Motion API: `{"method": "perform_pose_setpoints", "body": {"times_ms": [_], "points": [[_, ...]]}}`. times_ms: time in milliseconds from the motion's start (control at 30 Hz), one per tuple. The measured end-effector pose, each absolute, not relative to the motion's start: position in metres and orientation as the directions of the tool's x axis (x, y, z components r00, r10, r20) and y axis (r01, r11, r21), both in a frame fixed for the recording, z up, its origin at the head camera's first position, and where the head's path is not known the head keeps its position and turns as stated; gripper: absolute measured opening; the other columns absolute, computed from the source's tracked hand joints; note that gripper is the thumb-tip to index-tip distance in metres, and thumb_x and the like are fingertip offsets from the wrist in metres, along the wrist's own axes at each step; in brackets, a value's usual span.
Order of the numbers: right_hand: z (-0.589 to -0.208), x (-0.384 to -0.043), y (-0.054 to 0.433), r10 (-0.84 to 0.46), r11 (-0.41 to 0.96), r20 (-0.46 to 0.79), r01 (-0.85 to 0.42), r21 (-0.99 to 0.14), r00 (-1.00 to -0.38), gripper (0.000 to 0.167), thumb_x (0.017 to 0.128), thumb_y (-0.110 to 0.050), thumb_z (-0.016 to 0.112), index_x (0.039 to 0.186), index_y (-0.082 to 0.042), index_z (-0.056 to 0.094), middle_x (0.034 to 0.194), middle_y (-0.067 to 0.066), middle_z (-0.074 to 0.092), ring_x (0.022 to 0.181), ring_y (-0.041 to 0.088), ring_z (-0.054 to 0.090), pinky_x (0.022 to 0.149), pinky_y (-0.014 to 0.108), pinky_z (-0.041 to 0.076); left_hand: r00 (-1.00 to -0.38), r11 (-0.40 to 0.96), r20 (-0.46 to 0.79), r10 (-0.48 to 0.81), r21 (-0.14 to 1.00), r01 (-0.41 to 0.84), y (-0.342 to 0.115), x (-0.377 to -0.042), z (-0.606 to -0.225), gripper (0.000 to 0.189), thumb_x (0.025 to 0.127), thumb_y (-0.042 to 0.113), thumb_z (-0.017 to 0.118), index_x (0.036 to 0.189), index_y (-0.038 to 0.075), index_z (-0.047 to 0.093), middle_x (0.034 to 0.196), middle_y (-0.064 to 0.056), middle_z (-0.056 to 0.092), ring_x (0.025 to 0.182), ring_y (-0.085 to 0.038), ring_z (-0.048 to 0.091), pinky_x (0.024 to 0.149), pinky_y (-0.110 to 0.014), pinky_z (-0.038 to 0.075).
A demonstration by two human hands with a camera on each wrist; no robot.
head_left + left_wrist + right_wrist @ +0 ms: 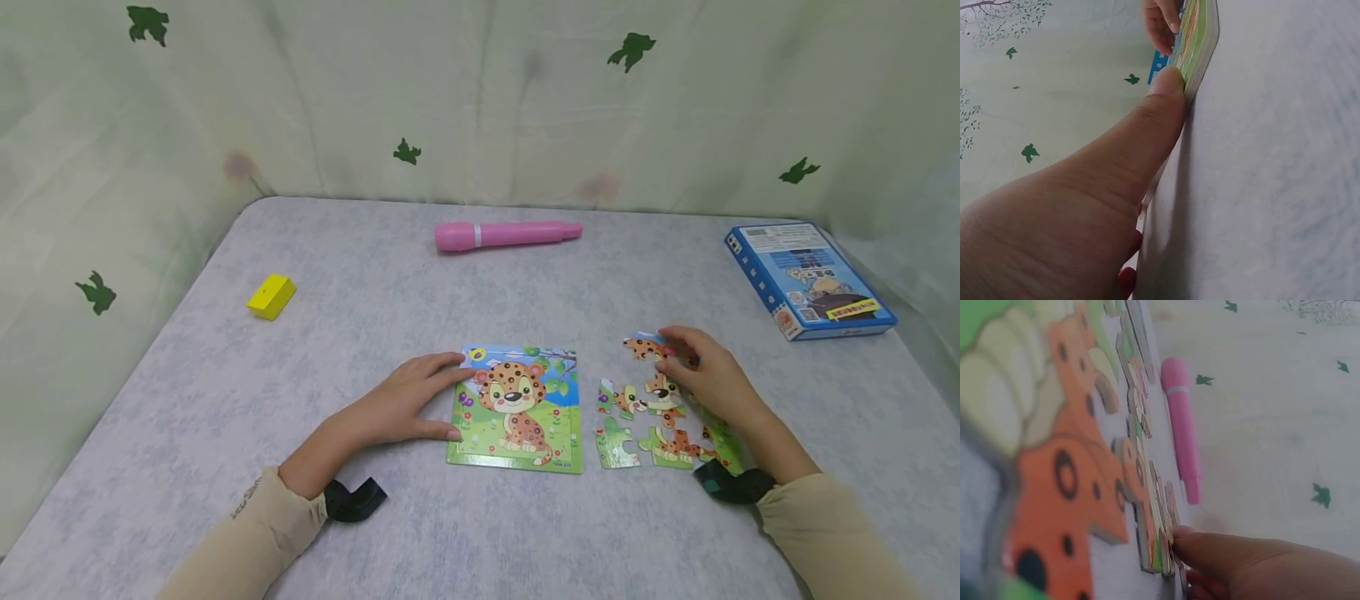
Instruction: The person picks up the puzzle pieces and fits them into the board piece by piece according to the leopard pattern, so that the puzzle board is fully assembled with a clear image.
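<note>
A square leopard-cub puzzle board [517,408] lies flat at the middle of the table. My left hand [408,400] rests at its left edge, fingers nearly straight and thumb [1166,84] touching the lower rim. Right of the board lie several loose leopard-print puzzle pieces [617,443], spaced apart in rough rows. Over their upper right part, my right hand [708,375] pinches a puzzle piece between thumb and fingers; the hand hides most of that piece. In the right wrist view the thumb [1200,550] meets the edges of the pieces, and the other fingertips are hidden.
A pink microphone-shaped stick [517,235] lies near the table's back edge. At the back right is a blue box [813,279], and a small yellow block [272,297] sits at the left. Behind the table [187,400] hangs a pale curtain with green bird shapes.
</note>
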State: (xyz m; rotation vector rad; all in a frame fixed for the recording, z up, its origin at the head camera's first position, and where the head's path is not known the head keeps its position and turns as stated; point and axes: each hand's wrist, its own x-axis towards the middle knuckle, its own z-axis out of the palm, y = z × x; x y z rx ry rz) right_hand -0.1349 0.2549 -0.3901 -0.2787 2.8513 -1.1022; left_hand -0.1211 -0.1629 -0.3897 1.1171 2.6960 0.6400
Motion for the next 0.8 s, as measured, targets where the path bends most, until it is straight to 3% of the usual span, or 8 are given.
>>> {"method": "perform_pose_setpoints", "body": {"times_ms": [200, 367, 600, 800], "points": [[-0.393, -0.136, 0.255, -0.243, 0.756, 0.079, -0.240, -0.608, -0.967, 0.041, 0.088, -0.019, 0.059, 0.122, 0.002, 0.050, 0.122, 0.020, 0.046, 0.107, 0.035, 0.045, 0.085, 0.050, 0.038, -0.715, 0.635, 0.011, 0.699, 0.450, 0.628, -0.163, -0.122, -0.391, 0.075, 0.076, 0.060, 0.058, 0.139, 0.024, 0.036, 0.142, -0.004, 0.027, 0.128, -0.023, 0.024, 0.102, -0.044, 0.020], [-0.391, -0.134, 0.254, -0.233, 0.781, 0.103, -0.250, -0.572, -0.967, 0.041, 0.087, -0.022, 0.060, 0.120, 0.002, 0.053, 0.119, 0.020, 0.047, 0.103, 0.034, 0.046, 0.082, 0.050, 0.039, -0.710, 0.628, 0.022, 0.703, 0.448, 0.636, -0.163, -0.123, -0.394, 0.076, 0.075, 0.063, 0.056, 0.138, 0.024, 0.036, 0.142, -0.004, 0.028, 0.127, -0.024, 0.025, 0.101, -0.045, 0.021], [-0.377, -0.128, 0.241, -0.191, 0.734, 0.194, -0.271, -0.623, -0.962, 0.037, 0.085, -0.019, 0.062, 0.118, -0.003, 0.056, 0.118, 0.015, 0.048, 0.095, 0.029, 0.050, 0.075, 0.050, 0.042, -0.717, 0.642, 0.003, 0.697, 0.444, 0.625, -0.163, -0.124, -0.395, 0.077, 0.075, 0.064, 0.054, 0.139, 0.027, 0.034, 0.143, -0.002, 0.026, 0.128, -0.022, 0.023, 0.102, -0.044, 0.020], [-0.362, -0.117, 0.215, -0.276, 0.670, 0.338, -0.433, -0.603, -0.900, 0.036, 0.080, -0.010, 0.068, 0.114, -0.003, 0.059, 0.114, 0.010, 0.052, 0.097, 0.025, 0.048, 0.076, 0.048, 0.043, -0.718, 0.643, 0.006, 0.696, 0.441, 0.626, -0.163, -0.124, -0.395, 0.077, 0.075, 0.064, 0.054, 0.139, 0.027, 0.034, 0.143, -0.001, 0.026, 0.129, -0.022, 0.023, 0.102, -0.044, 0.019]]}}
